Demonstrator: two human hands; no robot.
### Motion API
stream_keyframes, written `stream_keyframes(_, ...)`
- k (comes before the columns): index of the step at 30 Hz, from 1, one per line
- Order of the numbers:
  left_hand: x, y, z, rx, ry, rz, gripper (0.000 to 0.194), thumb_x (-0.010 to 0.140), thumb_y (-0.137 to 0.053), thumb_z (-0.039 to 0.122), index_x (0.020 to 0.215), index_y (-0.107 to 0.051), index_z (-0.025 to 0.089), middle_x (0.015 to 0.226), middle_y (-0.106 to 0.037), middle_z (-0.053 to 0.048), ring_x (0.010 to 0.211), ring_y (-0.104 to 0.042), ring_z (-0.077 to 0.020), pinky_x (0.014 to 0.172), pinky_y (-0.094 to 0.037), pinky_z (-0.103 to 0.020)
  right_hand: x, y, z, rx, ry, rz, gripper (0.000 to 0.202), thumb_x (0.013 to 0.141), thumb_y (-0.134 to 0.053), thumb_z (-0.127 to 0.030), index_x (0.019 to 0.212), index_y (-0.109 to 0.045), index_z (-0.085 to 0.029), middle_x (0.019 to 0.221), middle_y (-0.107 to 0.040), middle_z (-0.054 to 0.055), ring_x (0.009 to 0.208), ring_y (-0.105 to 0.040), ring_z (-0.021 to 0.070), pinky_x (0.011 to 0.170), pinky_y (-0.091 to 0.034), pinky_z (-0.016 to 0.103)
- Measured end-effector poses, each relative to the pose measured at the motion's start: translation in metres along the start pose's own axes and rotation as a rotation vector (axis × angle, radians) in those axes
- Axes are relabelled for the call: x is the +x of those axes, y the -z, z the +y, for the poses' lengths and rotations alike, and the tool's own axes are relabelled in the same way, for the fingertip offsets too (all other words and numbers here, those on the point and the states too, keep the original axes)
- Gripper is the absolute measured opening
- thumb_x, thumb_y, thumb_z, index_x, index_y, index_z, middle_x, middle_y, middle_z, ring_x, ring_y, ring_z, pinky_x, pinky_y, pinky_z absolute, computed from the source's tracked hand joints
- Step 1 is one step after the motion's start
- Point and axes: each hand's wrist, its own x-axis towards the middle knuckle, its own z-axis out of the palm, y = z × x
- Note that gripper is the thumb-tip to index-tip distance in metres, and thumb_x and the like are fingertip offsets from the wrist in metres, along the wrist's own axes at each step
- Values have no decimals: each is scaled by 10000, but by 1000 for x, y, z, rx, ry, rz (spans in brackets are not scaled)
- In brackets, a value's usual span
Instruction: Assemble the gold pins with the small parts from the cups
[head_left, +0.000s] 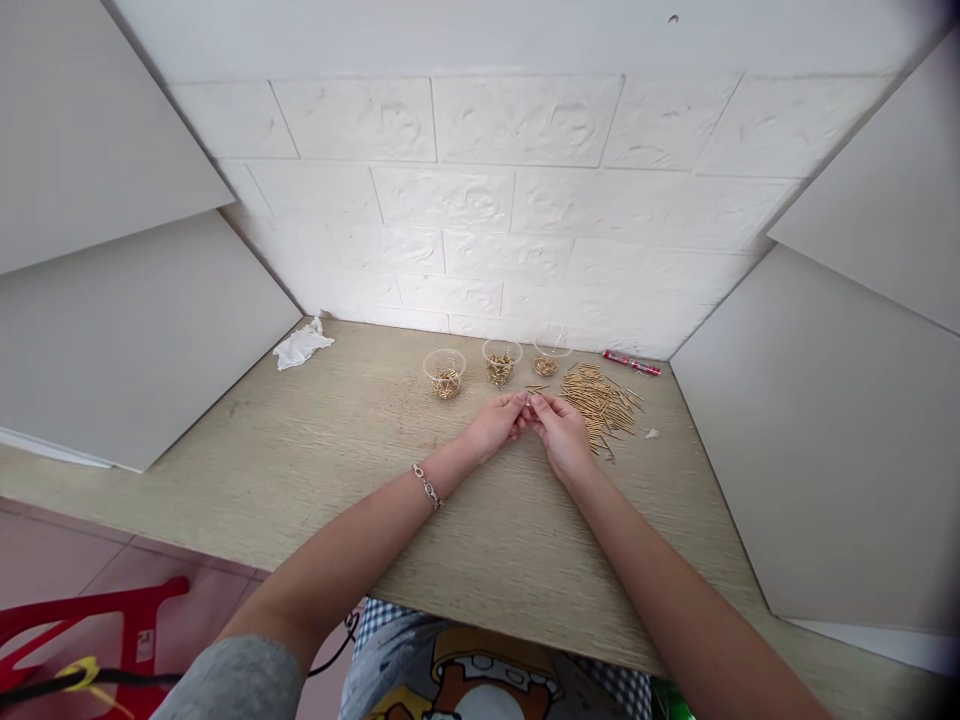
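My left hand (498, 422) and my right hand (559, 425) meet above the table, fingertips pinched together. Something small sits between them, too tiny and too covered to name. Just right of my right hand lies a heap of thin gold-coloured metal pins (600, 400), with a few loose ones (538, 387) beyond my fingertips. Behind the hands stand three clear plastic cups: the left cup (445, 376) and the middle cup (500, 364) hold small gold-coloured parts, and the right cup (548, 362) holds a few more.
On the wooden table (465, 540), a crumpled white tissue (301, 343) lies at the back left and a red tube-like wrapper (631, 363) at the back right. Grey panels (142, 340) flank both sides, a white brick-patterned wall (480, 200) closes the back. A red chair (142, 630) is lower left.
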Motion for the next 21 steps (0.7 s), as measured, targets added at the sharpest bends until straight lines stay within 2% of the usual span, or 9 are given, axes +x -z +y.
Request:
stream_keyframes(10,-2,-1,2,-1,5,2,318,878,-425,303,607,-450,137,507,-411,48,396,-302,-25,407,-230,-167,2,3,0,-13,-23,-69,284,614,-734,-414,660,-604,-165,613,-572,-14,569,-543,121,618,-475,302)
stream_keyframes(21,0,0,0,42,-24,-15,322,871,-426,311,604,-463,135,507,-415,47,395,-304,-28,401,-227,-175,0,1,1,-31,18,-31,298,627,-712,-435,670,-575,-174,605,-556,-17,561,-538,128,588,-476,303)
